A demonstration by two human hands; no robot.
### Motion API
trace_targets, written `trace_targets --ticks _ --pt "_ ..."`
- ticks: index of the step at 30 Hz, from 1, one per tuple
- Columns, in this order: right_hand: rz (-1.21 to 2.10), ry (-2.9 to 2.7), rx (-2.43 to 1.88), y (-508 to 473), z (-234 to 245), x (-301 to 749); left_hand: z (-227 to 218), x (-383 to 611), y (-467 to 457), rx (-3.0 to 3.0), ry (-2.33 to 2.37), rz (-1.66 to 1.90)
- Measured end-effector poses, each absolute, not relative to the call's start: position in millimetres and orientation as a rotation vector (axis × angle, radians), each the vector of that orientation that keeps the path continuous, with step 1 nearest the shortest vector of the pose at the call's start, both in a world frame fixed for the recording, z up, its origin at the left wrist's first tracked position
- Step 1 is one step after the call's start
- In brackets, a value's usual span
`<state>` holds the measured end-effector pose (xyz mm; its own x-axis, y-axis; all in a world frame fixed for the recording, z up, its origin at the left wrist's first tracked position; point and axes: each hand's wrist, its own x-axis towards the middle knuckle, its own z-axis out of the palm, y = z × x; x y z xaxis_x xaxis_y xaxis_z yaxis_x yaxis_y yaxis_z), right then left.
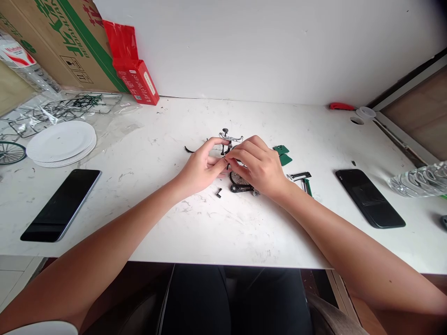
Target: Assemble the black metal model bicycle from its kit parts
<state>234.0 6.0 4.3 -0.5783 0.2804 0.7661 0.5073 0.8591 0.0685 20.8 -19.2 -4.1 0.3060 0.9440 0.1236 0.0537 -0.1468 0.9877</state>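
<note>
My left hand (202,167) and my right hand (258,165) meet at the middle of the white table (223,232). Both pinch a small model bicycle assembly (230,138), silver handlebar part above, a black wheel and chain part (240,186) below my right palm. The fingers of both hands are closed on it. A tiny black piece (219,192) lies just below my left hand. Green flat parts (282,155) lie right of my right hand, with a black and green strip (302,179) beside my wrist.
Two black phones lie flat, one at the left (61,204) and one at the right (370,197). White paper plates (61,143), plastic wrapping with part frames (66,109), a red box (136,79) and cardboard (59,42) stand back left. A clear bottle (419,179) lies at the right edge.
</note>
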Motion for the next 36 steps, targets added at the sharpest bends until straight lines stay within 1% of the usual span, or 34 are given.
trace_targets --ticks 4,7,15,26,36 --pt "-0.369 -2.223 -0.573 5.6 4.8 233.8 -2.0 18.9 -22.6 1.650 1.044 0.996" --pt "-0.315 -2.226 -0.580 4.6 4.8 233.4 1.2 17.9 -25.5 1.763 1.081 0.980" --pt "-0.268 -2.161 -0.603 3.0 3.2 230.4 0.6 19.7 -23.0 1.672 0.996 1.051" --pt "0.078 -2.029 -0.581 3.7 -1.0 226.2 0.6 21.1 -21.6 1.549 0.958 1.163" --pt "0.193 -2.019 -0.683 1.2 -3.1 225.7 -1.8 19.8 -20.1 1.617 0.958 1.176"
